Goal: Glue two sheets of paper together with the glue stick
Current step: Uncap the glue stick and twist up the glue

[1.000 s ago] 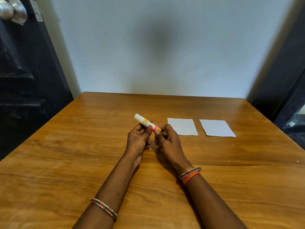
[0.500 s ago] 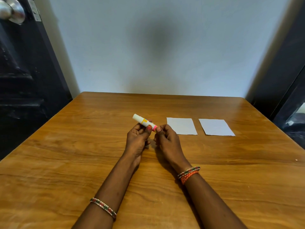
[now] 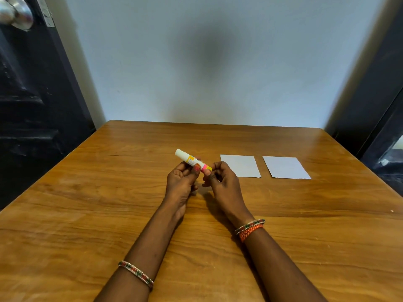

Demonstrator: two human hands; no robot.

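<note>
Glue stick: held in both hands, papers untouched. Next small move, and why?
Probably pull the white cap off with the left hand while the right hand pinches the base. The glue stick looks still capped, and both paper sheets lie bare, apart on the table, so no glue can go on yet.

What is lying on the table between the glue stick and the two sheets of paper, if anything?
Nothing visible. The glue stick is held above the table by the left hand and right hand. The nearer sheet lies just beyond the right hand, and the farther sheet beside it.
</note>
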